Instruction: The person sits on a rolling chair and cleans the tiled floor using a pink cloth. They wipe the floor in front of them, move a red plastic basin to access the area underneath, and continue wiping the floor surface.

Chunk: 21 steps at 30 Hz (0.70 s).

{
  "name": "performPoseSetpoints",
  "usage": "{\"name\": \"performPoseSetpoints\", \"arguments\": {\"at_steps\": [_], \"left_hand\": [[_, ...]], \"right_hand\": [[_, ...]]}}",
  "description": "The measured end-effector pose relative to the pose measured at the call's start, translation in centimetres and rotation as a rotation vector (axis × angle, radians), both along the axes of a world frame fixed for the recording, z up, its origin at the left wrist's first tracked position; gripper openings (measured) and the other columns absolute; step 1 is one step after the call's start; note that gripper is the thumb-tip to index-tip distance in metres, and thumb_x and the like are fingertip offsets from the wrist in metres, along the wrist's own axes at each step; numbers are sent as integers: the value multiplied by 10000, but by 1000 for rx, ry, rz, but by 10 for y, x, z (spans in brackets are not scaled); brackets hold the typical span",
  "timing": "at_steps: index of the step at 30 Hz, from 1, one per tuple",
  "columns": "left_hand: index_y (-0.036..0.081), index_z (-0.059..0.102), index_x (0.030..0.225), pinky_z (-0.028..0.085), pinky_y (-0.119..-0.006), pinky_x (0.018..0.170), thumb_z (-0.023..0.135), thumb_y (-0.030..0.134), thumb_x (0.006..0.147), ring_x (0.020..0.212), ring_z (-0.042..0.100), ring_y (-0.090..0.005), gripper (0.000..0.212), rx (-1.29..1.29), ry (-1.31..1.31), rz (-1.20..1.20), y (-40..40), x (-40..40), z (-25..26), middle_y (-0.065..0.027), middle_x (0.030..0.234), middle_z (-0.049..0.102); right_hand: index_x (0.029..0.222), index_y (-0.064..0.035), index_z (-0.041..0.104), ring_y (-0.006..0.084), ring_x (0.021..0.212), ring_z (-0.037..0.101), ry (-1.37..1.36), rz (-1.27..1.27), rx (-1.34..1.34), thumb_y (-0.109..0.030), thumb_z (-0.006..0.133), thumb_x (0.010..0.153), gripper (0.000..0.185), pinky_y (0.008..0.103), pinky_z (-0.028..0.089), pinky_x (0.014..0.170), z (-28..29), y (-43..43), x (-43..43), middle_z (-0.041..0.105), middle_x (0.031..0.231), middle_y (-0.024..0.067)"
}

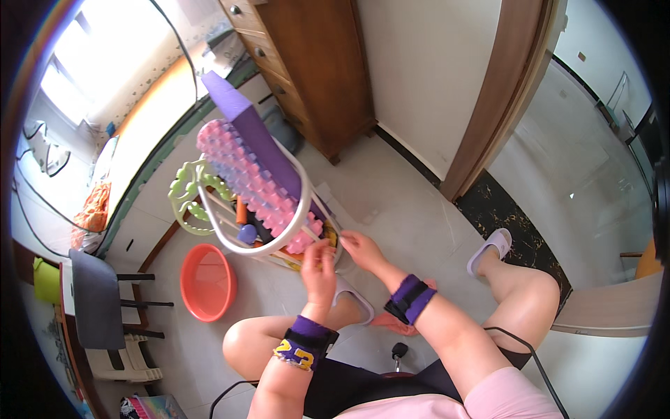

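Before me stands a white-framed storage basket (209, 222) with thin bars between its oval rim and its base. A pink and blue studded foam roller (246, 180) leans in it, beside a long purple foam piece (269, 152). An orange-handled item (241, 210) and a small purple ball (247, 233) lie lower inside. My left hand (319, 275) is at the near side of the basket, its fingers curled by a bar; whether it grips is unclear. My right hand (364, 252) pinches the lower part of another upright bar (327, 212) just to the right.
A green ring-shaped plastic item (191, 196) is at the basket's left. An orange-red basin (208, 283) and a grey chair (97, 298) stand farther left. Behind are a wooden drawer cabinet (319, 68) and a doorway frame (487, 99). A pink cloth (395, 323) lies between my feet.
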<state>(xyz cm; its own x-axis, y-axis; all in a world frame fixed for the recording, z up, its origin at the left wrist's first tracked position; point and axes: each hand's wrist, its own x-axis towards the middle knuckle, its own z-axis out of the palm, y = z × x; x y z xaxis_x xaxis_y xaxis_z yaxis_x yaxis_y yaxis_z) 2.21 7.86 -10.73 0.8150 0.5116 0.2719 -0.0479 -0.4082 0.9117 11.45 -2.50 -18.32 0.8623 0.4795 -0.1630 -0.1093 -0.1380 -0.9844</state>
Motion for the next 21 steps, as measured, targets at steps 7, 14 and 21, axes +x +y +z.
{"name": "performPoseSetpoints", "arguments": {"at_steps": [7,14,21], "left_hand": [[-7,421,1349,451,-400,917,626,215,949,1089,508,-267,501,359,-139,660,123,2,50,-146,1187,484],[24,164,1489,412,-380,1032,617,300,964,1246,497,-271,747,-298,215,354,196,24,6,-203,1409,405],[-29,-25,1490,453,-399,978,645,290,927,1156,547,-314,932,-365,227,348,135,47,19,-283,1333,418]], "right_hand": [[1238,-34,606,329,1093,655,102,-133,310,-403,604,924,484,386,489,970,57,102,26,693,1142,210],[1071,5,641,365,955,684,-55,-324,-24,-351,648,885,402,444,523,844,100,109,30,708,973,210],[974,51,688,407,930,695,-146,-300,-118,-439,612,861,508,463,537,812,112,75,78,709,918,266]]}}
